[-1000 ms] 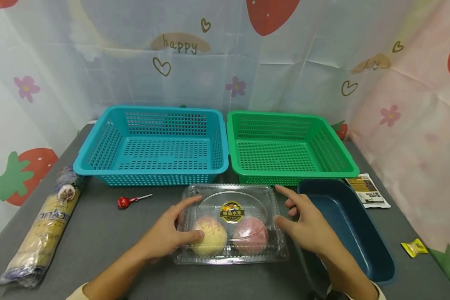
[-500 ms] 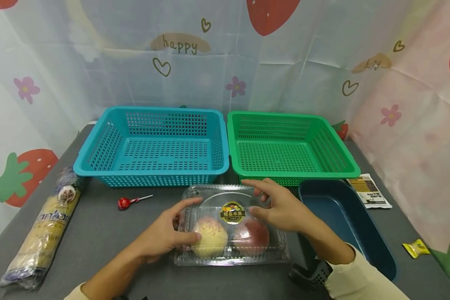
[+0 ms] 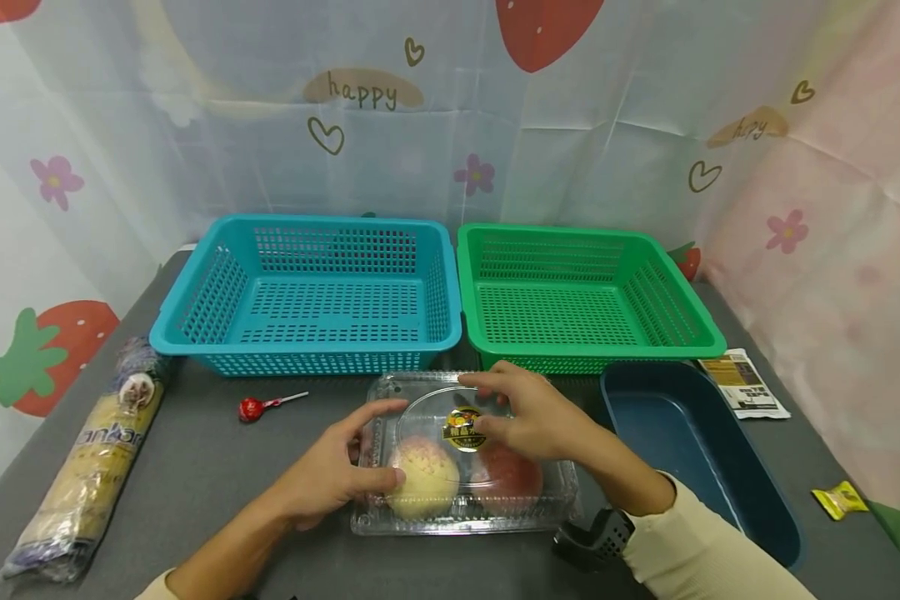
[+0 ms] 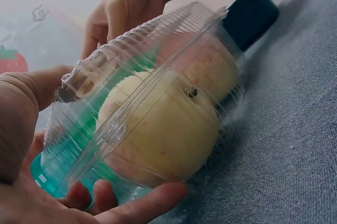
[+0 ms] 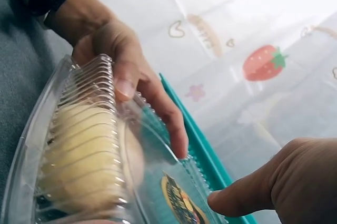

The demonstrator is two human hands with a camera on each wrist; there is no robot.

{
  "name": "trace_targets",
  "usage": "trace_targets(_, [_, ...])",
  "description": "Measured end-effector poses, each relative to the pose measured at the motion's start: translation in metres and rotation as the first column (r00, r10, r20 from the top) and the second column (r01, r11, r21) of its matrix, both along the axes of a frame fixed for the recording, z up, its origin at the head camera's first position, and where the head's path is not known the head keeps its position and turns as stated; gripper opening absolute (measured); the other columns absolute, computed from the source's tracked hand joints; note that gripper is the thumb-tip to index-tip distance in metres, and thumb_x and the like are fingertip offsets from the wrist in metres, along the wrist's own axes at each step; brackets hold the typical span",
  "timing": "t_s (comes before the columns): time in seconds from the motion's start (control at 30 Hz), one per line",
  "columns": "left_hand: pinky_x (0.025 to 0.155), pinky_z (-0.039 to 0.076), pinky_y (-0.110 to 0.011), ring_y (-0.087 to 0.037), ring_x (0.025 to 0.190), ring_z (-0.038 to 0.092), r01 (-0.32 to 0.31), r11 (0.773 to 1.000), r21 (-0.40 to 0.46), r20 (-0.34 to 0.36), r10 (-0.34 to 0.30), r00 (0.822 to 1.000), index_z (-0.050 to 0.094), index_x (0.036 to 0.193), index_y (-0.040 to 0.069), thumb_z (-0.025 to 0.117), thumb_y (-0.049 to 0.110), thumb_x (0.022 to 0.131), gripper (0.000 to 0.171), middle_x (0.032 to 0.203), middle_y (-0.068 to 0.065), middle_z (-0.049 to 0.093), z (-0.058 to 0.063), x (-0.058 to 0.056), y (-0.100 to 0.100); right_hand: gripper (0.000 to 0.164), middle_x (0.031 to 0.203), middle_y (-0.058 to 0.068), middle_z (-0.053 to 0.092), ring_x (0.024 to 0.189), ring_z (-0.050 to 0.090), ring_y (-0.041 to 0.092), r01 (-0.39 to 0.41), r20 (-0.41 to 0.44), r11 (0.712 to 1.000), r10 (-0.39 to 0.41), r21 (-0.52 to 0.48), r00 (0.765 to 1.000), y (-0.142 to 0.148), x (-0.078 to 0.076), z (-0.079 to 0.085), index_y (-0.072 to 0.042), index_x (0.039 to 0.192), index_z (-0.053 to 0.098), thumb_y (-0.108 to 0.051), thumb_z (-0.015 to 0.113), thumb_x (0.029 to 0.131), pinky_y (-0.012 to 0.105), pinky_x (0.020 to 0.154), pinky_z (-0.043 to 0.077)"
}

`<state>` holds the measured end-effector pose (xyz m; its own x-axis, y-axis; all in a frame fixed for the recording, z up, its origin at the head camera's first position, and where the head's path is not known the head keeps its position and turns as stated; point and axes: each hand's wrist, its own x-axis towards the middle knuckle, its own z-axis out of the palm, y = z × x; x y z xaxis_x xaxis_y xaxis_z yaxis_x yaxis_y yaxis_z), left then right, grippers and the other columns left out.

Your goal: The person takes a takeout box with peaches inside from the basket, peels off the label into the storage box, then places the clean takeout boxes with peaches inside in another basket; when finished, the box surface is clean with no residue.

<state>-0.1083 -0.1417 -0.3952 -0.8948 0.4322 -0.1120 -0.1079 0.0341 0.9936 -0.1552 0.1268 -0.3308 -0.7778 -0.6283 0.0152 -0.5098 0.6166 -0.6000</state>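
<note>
A clear plastic clamshell box (image 3: 437,407) lies in the middle of the table, with a gold-and-black label (image 3: 461,429) on its lid. Through the plastic show a yellow round fruit (image 3: 422,479) and a pinkish-red one (image 3: 508,479). My left hand (image 3: 326,471) grips the box's left side: in the left wrist view its thumb lies on the ridged lid and its fingers reach round the lower edge. Over the right half of the lid is my right hand (image 3: 532,414), fingers loosely bent, thumb tip right at the label. It partly covers the label and the reddish fruit.
Behind the box stand a blue basket (image 3: 307,346) and a green basket (image 3: 600,350). A dark blue tray (image 3: 708,475) lies to the right, beside a white-and-brown packet (image 3: 746,385) and a yellow wrapped sweet (image 3: 840,500). On the left are a red lollipop (image 3: 252,409) and a long wrapped package (image 3: 82,467).
My right hand has moved left from beside the box's right edge to over the lid and label. The left hand has kept its grip, and the box has stayed in place.
</note>
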Motion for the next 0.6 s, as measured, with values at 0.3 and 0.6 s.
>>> trace_targets(0.3, [0.052,0.054,-0.038,-0.029,0.082,0.055,-0.001,1.000,-0.005,-0.003,0.001,1.000,0.040,0.145,0.016,0.078,0.005,0.079,0.077,0.096,-0.023,0.045,-0.002,0.000,0.000,0.042,0.111,0.007,0.057,0.081,0.049,0.016,0.030,-0.012,0.999,-0.029,0.030,0.999,-0.009,0.004,-0.004,-0.001,0.130,0.059,-0.010,0.066,0.090,0.032,0.065,0.043])
trace_targets(0.6, [0.053,0.054,-0.040,-0.029,0.082,0.054,-0.005,1.000,-0.016,0.003,0.005,1.000,0.041,0.144,0.017,0.078,0.007,0.079,0.075,0.099,-0.024,0.043,-0.002,0.000,0.000,0.016,0.085,-0.005,0.063,0.071,0.052,0.012,0.192,-0.016,0.979,-0.191,0.068,0.981,-0.022,0.003,-0.004,-0.009,0.103,0.074,-0.009,0.069,0.088,0.032,0.065,0.043])
